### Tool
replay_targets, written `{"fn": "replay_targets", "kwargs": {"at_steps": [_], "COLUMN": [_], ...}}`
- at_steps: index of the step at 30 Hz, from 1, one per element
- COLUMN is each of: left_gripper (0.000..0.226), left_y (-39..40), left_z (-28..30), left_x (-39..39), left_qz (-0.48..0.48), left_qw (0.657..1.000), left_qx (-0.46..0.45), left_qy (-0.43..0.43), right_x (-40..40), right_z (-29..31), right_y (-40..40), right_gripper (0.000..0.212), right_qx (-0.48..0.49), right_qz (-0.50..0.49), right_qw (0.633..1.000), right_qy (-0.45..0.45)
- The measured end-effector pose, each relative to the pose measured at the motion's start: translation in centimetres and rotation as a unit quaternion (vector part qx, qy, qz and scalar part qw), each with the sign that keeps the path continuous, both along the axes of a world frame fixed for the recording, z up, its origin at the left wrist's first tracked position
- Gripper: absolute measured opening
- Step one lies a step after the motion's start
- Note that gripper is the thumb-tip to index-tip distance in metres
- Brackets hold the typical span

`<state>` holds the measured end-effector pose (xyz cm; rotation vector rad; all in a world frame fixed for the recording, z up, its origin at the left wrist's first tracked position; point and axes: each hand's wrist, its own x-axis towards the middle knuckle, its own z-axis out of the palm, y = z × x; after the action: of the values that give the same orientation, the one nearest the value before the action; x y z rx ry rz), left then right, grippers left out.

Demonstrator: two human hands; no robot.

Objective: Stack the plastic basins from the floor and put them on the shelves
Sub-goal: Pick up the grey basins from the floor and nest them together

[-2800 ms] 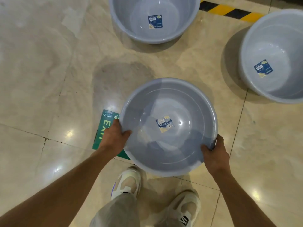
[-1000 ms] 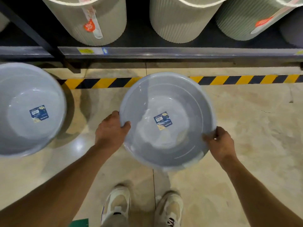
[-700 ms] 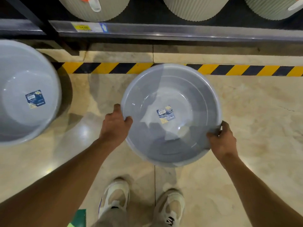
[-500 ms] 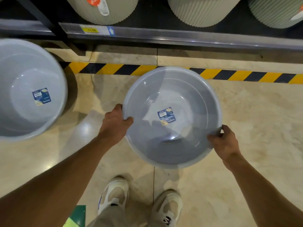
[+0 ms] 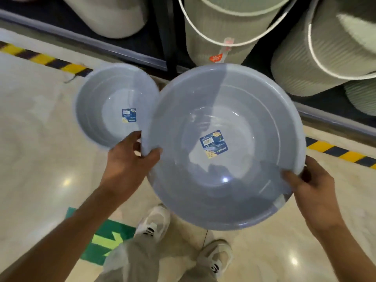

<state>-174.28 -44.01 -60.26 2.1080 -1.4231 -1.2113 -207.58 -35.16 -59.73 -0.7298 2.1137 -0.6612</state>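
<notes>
- At centre, left hand (image 5: pixel 130 165) and right hand (image 5: pixel 311 188) grip the held basin (image 5: pixel 234 180) by its rim.
- At ten o'clock, a second basin (image 5: pixel 105 106) sits on the floor (image 5: pixel 36 159).

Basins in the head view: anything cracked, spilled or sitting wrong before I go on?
Nothing stands out. The held basin looks whole and empty, gripped at its rim by the left hand and right hand. The second basin sits upright on the floor, empty too. The picture is slightly blurred, so fine cracks would not show.
</notes>
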Motion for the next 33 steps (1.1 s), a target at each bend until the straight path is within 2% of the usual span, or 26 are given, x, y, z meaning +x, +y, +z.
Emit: {"fn": "replay_targets", "kwargs": {"at_steps": [6, 11, 16, 19, 23, 28, 33], "left_gripper": [0.026, 0.023, 0.032, 0.034, 0.021, 0.026, 0.023], "left_y": [-1.6, -4.3, -7.7, -9.4, -11.4, -12.9, -12.9], "left_z": [3.6, 3.3, 0.3, -2.6, -6.9, -11.4, -16.0], "left_x": [11.6, 19.7, 25.4, 27.2, 28.0, 27.4, 27.0], "left_qz": [0.062, 0.097, 0.110, 0.089, 0.089, 0.063, 0.091], "left_qw": [0.997, 0.994, 0.992, 0.992, 0.989, 0.984, 0.979], "left_qx": [-0.020, 0.003, 0.017, 0.050, 0.093, 0.131, 0.149], "left_qy": [-0.032, -0.050, -0.063, -0.071, -0.071, -0.106, -0.106], "right_x": [9.9, 18.6, 24.6, 26.5, 27.7, 27.8, 28.2], "right_z": [3.2, 1.8, -1.7, -4.9, -8.5, -12.9, -16.6], "right_y": [-7.6, -14.1, -18.8, -21.0, -22.9, -24.5, -25.6], "right_gripper": [0.044, 0.042, 0.035, 0.035, 0.037, 0.035, 0.036], "right_qx": [-0.033, -0.025, 0.014, 0.031, 0.051, 0.094, 0.117], "right_qz": [0.071, 0.117, 0.158, 0.173, 0.172, 0.187, 0.220], "right_qw": [0.997, 0.993, 0.987, 0.984, 0.984, 0.976, 0.964], "right_qy": [-0.017, -0.018, 0.004, 0.014, 0.021, 0.057, 0.090]}}
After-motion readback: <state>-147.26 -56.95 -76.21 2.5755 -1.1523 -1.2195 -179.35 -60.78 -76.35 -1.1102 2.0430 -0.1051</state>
